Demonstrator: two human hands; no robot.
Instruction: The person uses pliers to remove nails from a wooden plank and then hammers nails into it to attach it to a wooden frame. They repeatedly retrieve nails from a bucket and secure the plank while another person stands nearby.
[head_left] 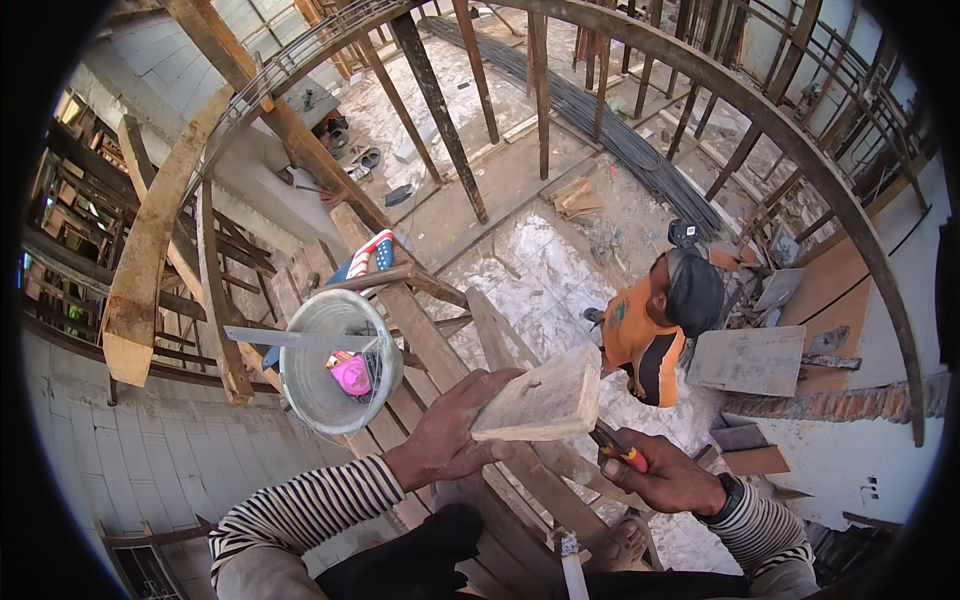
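Note:
My left hand (455, 425) is closed on a short pale wooden board (540, 395), tilted up before me, thumb along its lower edge. My right hand (665, 475) grips a tool with red and yellow handles (624, 452), which looks like pliers. Its dark jaws reach the board's right end; the board partly hides whether they bite on anything. Left of my hands stands a grey bucket (300, 405) holding a bright pink item (351, 376) and other small things. A flat metal blade (285, 340) lies across its rim. A white-handled object (574, 572) rests near my foot.
Narrow scaffold planks (430, 325) lie under me, high above the floor. Below, at right, stands a person in an orange shirt (640, 325) and dark cap. A blue, red and white item (370, 257) sits behind the bucket. Wooden posts (440, 115) and a curved beam (740, 105) stand ahead.

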